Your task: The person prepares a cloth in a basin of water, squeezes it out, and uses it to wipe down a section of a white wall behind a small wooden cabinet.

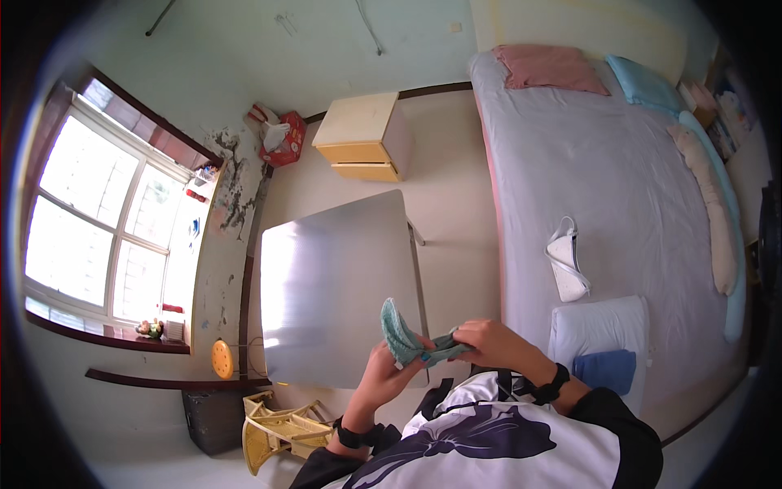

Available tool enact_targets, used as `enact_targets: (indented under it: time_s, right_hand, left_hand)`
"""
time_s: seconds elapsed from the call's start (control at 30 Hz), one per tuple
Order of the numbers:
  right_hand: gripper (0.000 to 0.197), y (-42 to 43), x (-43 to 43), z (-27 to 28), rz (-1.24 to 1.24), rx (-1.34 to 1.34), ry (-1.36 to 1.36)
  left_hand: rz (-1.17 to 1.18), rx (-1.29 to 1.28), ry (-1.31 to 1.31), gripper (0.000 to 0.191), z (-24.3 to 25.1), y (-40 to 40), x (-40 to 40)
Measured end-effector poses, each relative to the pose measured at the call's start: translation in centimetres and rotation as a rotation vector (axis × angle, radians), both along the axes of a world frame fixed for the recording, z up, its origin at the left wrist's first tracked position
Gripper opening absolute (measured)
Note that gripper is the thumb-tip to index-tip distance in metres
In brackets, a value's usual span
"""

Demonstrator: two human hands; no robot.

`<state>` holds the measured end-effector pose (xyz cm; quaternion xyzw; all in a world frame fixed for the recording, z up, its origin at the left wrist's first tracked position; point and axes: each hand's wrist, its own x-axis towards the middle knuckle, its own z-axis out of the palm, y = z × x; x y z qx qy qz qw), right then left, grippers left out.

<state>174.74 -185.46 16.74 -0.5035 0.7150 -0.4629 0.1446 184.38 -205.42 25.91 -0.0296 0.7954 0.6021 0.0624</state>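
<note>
A green cloth (396,333), bunched and folded, is held between both hands in front of my body. My left hand (391,370) grips it near its middle, and one end sticks up above the fingers. My right hand (492,342) pinches the cloth's other end. Below and beyond the cloth stands a table (342,275) with a shiny grey top; the cloth appears raised above its near right corner. Part of the cloth is hidden behind my fingers.
To the right is a bed (550,165) with a white bag (565,263), a folded white quilt (599,324) and a blue cloth (605,371). A wooden cabinet (360,131) stands beyond the table. A yellow chair (284,428) and a round stool (222,359) are at the left.
</note>
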Motion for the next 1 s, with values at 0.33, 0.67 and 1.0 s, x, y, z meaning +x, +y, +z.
enact_targets:
  time_s: [0.33,0.67,1.0]
  right_hand:
    - [0.015,6.0,-12.0,1.5,-0.409,0.006,-0.268]
    - [0.037,1.2,-27.9,2.1,-0.123,-0.026,-0.678]
    - [0.051,-6.0,-48.2,0.2,-0.186,-0.121,-1.282]
  left_hand:
    - [0.019,-0.376,0.206,0.032,-2.3,-0.5,-15.2]
    - [0.245,0.183,-0.054,0.026,-6.6,-9.1,-30.5]
    - [-0.316,0.692,0.081,0.037,-0.6,-12.5,-56.3]
